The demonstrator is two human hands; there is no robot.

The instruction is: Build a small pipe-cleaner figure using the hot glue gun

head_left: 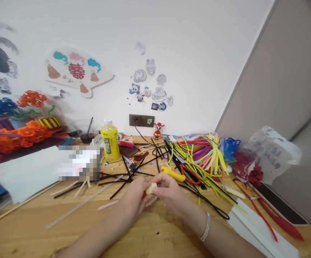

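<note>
Both my hands meet over the middle of the wooden table (150, 236). My left hand (133, 202) and my right hand (167, 190) pinch a small cream and red fuzzy piece (150, 189) between their fingertips. A silver bracelet (206, 226) sits on my right wrist. Black pipe cleaners (125, 175) lie scattered just beyond my hands. A yellow glue gun (173, 173) and red-handled scissors (190, 176) rest close behind my right hand.
A big heap of coloured pipe cleaners (201, 152) fills the right side. A yellow drink bottle (109, 140) stands at the back centre. Orange and blue craft flowers (18, 123) crowd the left. White sheets (28, 172), a plastic bag (271, 150) and red strips (281, 222) lie around.
</note>
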